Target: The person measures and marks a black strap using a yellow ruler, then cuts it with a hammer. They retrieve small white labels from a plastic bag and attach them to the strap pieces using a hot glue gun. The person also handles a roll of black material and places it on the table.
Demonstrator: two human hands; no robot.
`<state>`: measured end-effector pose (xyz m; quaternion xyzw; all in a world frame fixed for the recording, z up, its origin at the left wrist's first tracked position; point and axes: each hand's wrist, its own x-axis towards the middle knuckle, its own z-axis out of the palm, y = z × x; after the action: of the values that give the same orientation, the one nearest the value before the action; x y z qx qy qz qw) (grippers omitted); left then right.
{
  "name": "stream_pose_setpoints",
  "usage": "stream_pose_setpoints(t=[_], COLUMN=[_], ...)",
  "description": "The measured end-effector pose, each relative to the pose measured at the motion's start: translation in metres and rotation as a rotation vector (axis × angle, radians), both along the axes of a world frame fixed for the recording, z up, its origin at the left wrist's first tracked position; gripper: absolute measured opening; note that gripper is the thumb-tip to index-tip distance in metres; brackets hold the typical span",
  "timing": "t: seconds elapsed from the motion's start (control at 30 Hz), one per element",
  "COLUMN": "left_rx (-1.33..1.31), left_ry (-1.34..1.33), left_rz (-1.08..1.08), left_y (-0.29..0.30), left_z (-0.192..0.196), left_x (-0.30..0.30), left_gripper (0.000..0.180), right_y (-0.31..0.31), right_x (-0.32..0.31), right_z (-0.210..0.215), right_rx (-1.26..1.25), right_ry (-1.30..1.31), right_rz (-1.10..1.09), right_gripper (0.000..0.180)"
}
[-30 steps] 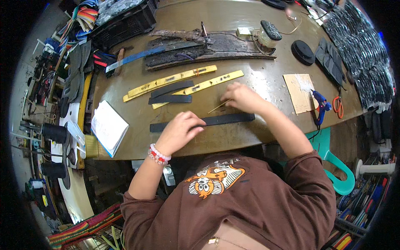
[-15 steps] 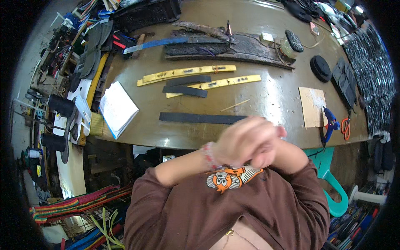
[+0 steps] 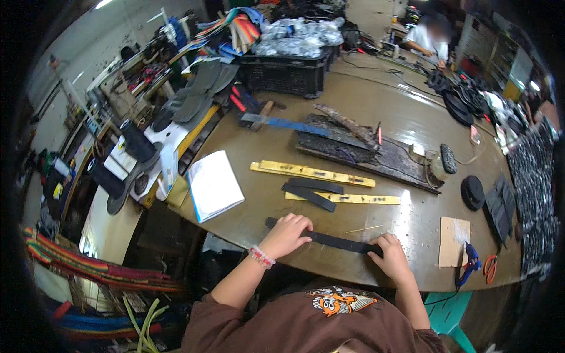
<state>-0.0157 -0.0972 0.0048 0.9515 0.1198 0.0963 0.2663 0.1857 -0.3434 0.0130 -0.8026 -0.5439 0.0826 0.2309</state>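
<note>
Both hands press on a long black strip (image 3: 335, 240) that lies flat close to the table's (image 3: 259, 217) near edge, running along it. The left hand (image 3: 286, 234) lies on the strip's left part, fingers curled loosely with their tips on the strip, gripping nothing. The right hand (image 3: 391, 257) covers the strip's right end, fingers bent down over it; whether they pinch it I cannot tell. Little table shows between strip and rim.

Just beyond the strip lies a thin stick (image 3: 364, 229), then bare brown tabletop up to two yellow rulers (image 3: 312, 173) with two short black strips (image 3: 310, 196) across them. Left of the left hand a white booklet (image 3: 214, 185) overhangs the table edge. Right of the right hand sits a cardboard square (image 3: 454, 240), with blue-handled scissors (image 3: 469, 265) and orange snips (image 3: 490, 267) at the rim. Further back a dark board (image 3: 359, 150) crosses the middle, and a black crate (image 3: 286, 73) stands at the far side. A black disc (image 3: 472, 191) lies well to the right.
</note>
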Motion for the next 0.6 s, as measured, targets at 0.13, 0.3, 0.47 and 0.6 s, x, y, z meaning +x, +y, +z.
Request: stream_pose_setpoints(t=[0.13, 0.3, 0.47, 0.6], left_rx=[-0.052, -0.094, -0.025, 0.039], left_ry=[-0.046, -0.153, -0.28, -0.311], left_rz=[-0.011, 0.041, 0.092, 0.123], left_y=[0.004, 0.001, -0.007, -0.01], left_z=[-0.004, -0.016, -0.024, -0.026], left_x=[0.004, 0.0, -0.004, -0.003], left_gripper=[0.018, 0.013, 0.013, 0.012], right_y=[0.006, 0.017, 0.023, 0.024], right_x=[-0.001, -0.012, -0.006, -0.006], right_z=[0.006, 0.012, 0.024, 0.04], right_rx=[-0.05, -0.041, -0.118, -0.143], right_ry=[-0.029, -0.025, 0.119, 0.142], right_rz=[0.016, 0.013, 0.008, -0.013], right_gripper=[0.038, 0.041, 0.041, 0.04])
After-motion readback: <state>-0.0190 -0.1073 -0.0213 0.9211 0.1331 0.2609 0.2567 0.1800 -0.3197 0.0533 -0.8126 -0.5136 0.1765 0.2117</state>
